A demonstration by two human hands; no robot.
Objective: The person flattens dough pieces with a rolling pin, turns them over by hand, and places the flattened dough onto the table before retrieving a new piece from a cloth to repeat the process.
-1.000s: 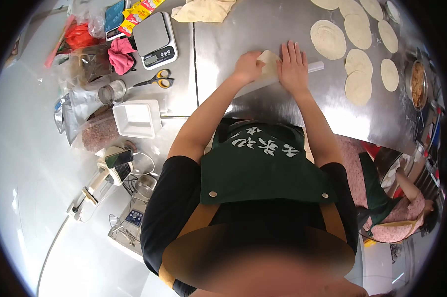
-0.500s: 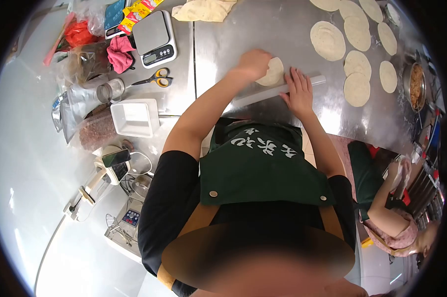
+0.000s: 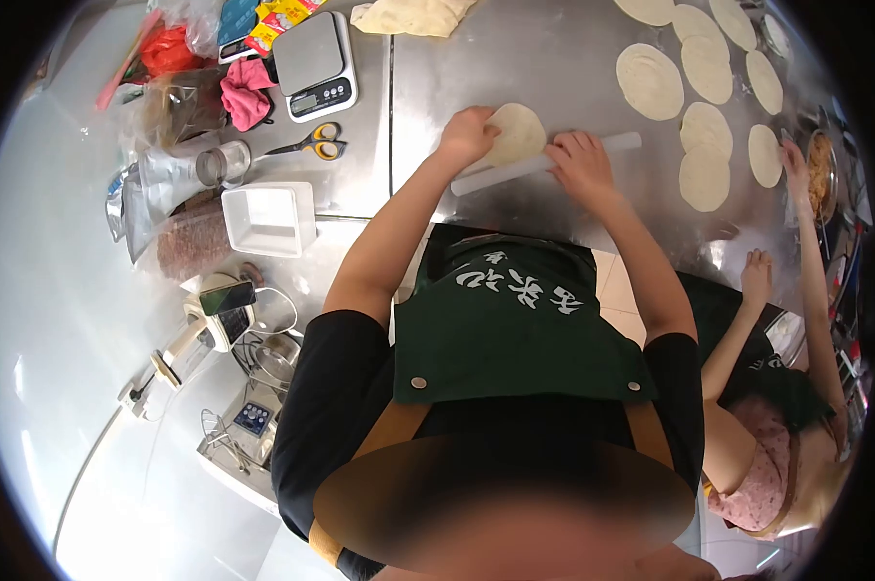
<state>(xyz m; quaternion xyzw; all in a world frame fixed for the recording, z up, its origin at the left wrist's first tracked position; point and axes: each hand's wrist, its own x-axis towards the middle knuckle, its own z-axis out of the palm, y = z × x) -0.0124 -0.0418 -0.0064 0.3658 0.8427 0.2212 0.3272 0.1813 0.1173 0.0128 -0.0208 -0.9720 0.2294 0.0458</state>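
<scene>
A thin round dough wrapper point(image 3: 516, 136) lies on the steel table just beyond the rolling pin. My left hand point(image 3: 468, 137) is closed at the wrapper's left edge, fingertips on the dough. The white rolling pin point(image 3: 524, 167) lies slightly aslant along the near edge of the wrapper. Over the pin's right half, my right hand point(image 3: 583, 169) curls its fingers around it.
Several rolled wrappers point(image 3: 649, 81) are spread at the right. A co-worker's hand point(image 3: 796, 165) reaches beside a filling bowl point(image 3: 822, 179). Leftward are scissors point(image 3: 316, 143), a scale point(image 3: 313, 68), a white tub point(image 3: 268, 219), and a dough slab point(image 3: 413, 15).
My right hand has gone from flat, spread fingers to a curled grip on the pin. My left hand and the wrapper shifted left. The co-worker has leaned in, reaching toward the bowl.
</scene>
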